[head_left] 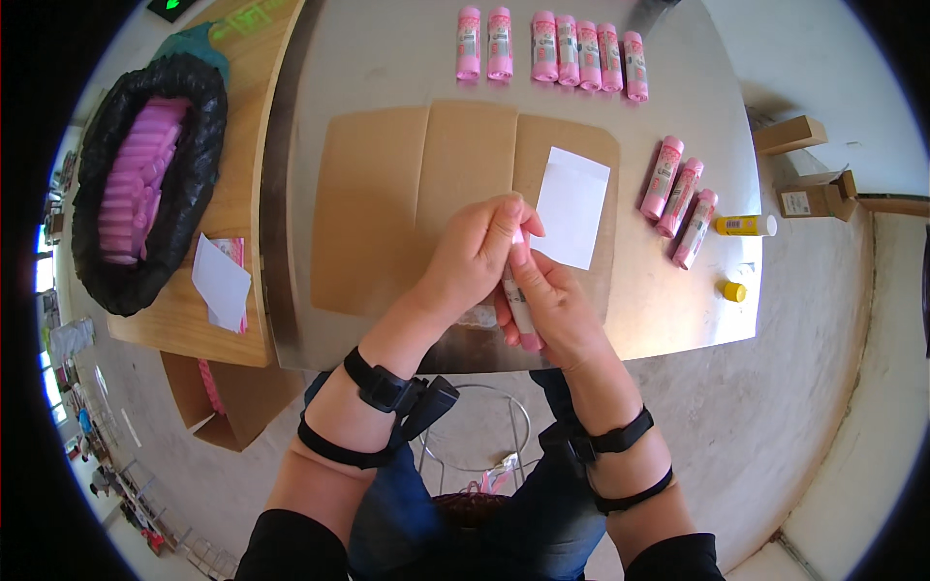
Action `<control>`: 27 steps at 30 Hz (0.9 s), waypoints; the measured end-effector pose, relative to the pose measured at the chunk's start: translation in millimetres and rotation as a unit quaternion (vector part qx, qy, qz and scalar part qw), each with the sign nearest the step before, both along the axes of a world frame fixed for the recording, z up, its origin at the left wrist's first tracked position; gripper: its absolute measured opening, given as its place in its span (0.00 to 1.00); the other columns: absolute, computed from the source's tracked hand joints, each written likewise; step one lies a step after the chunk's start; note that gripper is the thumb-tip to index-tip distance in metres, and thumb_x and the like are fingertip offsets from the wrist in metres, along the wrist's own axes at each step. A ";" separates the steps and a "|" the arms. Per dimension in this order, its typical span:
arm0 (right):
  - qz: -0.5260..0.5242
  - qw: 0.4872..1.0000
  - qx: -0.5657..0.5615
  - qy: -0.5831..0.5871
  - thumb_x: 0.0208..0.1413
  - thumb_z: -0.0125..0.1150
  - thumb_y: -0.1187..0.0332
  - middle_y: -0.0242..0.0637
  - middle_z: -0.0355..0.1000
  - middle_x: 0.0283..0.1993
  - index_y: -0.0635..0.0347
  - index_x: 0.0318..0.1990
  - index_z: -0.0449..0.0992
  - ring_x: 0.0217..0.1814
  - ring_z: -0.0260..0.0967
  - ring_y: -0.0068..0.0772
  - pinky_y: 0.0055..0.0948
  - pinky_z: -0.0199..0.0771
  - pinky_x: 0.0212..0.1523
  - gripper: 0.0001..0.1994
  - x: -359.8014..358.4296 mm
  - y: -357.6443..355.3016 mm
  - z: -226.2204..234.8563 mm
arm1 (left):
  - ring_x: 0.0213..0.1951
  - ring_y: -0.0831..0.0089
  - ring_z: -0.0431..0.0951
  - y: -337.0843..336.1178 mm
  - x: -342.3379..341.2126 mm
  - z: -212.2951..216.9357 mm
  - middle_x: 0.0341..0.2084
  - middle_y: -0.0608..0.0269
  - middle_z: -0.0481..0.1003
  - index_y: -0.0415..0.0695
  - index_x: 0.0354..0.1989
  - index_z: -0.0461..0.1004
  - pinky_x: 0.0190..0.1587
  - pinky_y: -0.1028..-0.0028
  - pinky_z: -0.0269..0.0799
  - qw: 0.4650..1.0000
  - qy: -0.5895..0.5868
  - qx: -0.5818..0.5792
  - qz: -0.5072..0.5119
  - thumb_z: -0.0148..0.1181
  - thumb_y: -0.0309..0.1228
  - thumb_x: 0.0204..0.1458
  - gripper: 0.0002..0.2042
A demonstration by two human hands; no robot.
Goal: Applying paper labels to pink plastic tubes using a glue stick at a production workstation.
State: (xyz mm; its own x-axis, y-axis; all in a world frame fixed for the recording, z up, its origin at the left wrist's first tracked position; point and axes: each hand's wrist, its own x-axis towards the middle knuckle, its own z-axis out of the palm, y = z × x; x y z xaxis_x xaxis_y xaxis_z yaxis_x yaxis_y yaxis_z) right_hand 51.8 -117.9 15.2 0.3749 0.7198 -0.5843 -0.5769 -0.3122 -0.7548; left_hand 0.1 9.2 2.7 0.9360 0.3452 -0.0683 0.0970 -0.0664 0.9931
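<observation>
Where the grey metal surface (pixel 678 116) carries the work, three flat brown cardboard sheets (pixel 417 194) lie side by side at its middle, with a white paper rectangle (pixel 572 205) on the right-hand sheet. Along the far edge: a row of six pink rolls with printed labels (pixel 552 45), in groups of two and four. To the right: three more labelled pink rolls (pixel 680 198) lying at a slant, just beside a yellow glue stick with a white end (pixel 744 226); its yellow cap (pixel 733 290) lies apart, nearer the front edge. On the wooden side table (pixel 237 208) to the left: a black bag full of pink rolls (pixel 145 184) and a loose white slip (pixel 221 283). Nothing stands between the hands and the sheets.

Left hand (pixel 472 257): fingers curled, fingertips pinched on the upper end of a small pink roll (pixel 521 315). Right hand (pixel 554 308): closed around the roll's lower part from the right. The roll stands nearly upright over the surface's front edge, mostly hidden by both hands.
</observation>
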 end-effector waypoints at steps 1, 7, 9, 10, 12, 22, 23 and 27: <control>-0.001 1.000 0.000 -0.003 0.62 0.37 0.45 0.36 0.67 0.18 0.64 0.34 0.69 0.13 0.62 0.23 0.19 0.61 0.13 0.27 -1.4 0.5 2.3 | 0.25 0.77 0.69 1.9 0.7 -3.4 0.21 0.66 0.69 0.40 0.33 0.71 0.30 0.78 0.67 0.999 0.008 -0.029 0.013 0.34 0.47 0.63 0.24; -0.059 0.981 0.087 0.161 0.62 0.44 0.50 0.31 0.68 0.22 0.61 0.39 0.68 0.16 0.64 0.18 0.15 0.61 0.14 0.20 8.2 -10.6 3.1 | 0.24 0.81 0.69 13.0 3.0 -1.3 0.20 0.67 0.68 0.39 0.36 0.71 0.28 0.81 0.65 0.998 -0.029 -0.024 0.050 0.32 0.50 0.63 0.26; -0.023 0.992 0.089 0.089 0.62 0.45 0.51 0.31 0.67 0.22 0.61 0.39 0.67 0.16 0.63 0.17 0.14 0.59 0.14 0.19 9.3 -15.5 -1.9 | 0.26 0.82 0.69 7.4 3.4 5.9 0.24 0.67 0.69 0.39 0.42 0.69 0.28 0.82 0.65 0.991 0.002 -0.127 0.047 0.38 0.46 0.63 0.21; -0.024 0.992 0.091 0.089 0.62 0.45 0.51 0.31 0.67 0.22 0.61 0.39 0.67 0.16 0.63 0.17 0.14 0.59 0.14 0.19 8.3 -14.3 -2.7 | 0.26 0.82 0.69 5.9 3.9 6.1 0.24 0.67 0.69 0.39 0.42 0.69 0.28 0.82 0.65 0.991 0.002 -0.125 0.046 0.38 0.46 0.63 0.21; -0.069 0.991 0.097 0.068 0.62 0.45 0.52 0.30 0.67 0.21 0.60 0.40 0.67 0.15 0.61 0.17 0.14 0.56 0.14 0.18 5.6 -10.8 -4.8 | 0.30 0.82 0.69 1.7 6.2 4.3 0.29 0.67 0.69 0.40 0.48 0.66 0.31 0.82 0.66 0.991 0.012 -0.099 0.084 0.47 0.38 0.61 0.15; -0.073 0.982 0.153 0.083 0.62 0.50 0.60 0.33 0.68 0.27 0.62 0.44 0.66 0.23 0.63 0.19 0.16 0.58 0.19 0.13 1.5 -8.2 -3.8 | 0.34 0.82 0.67 -0.3 6.4 -7.6 0.32 0.67 0.68 0.41 0.48 0.64 0.36 0.81 0.65 0.989 -0.049 -0.096 0.106 0.53 0.31 0.57 0.13; -0.088 0.979 0.150 0.108 0.62 0.49 0.61 0.34 0.69 0.29 0.62 0.45 0.66 0.23 0.63 0.19 0.17 0.59 0.20 0.13 1.2 -8.6 0.2 | 0.34 0.82 0.67 0.6 6.1 -6.2 0.32 0.67 0.68 0.41 0.48 0.64 0.37 0.81 0.65 0.985 -0.048 -0.119 0.114 0.53 0.31 0.57 0.13; -0.104 0.947 0.187 0.239 0.63 0.48 0.62 0.36 0.70 0.31 0.63 0.48 0.65 0.24 0.64 0.21 0.18 0.61 0.20 0.14 8.1 -10.6 6.6 | 0.29 0.81 0.68 3.6 7.3 -10.5 0.29 0.65 0.69 0.39 0.47 0.64 0.32 0.80 0.66 0.983 -0.091 -0.078 0.138 0.53 0.29 0.56 0.13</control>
State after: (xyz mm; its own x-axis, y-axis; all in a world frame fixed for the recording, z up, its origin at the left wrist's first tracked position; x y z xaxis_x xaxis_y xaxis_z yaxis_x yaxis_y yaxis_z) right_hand 59.9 -128.6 21.8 0.2890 0.8489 -0.4425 -0.9002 0.0837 -0.4274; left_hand 7.4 12.8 -7.8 0.8096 0.5866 0.0202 -0.0910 0.0914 0.9916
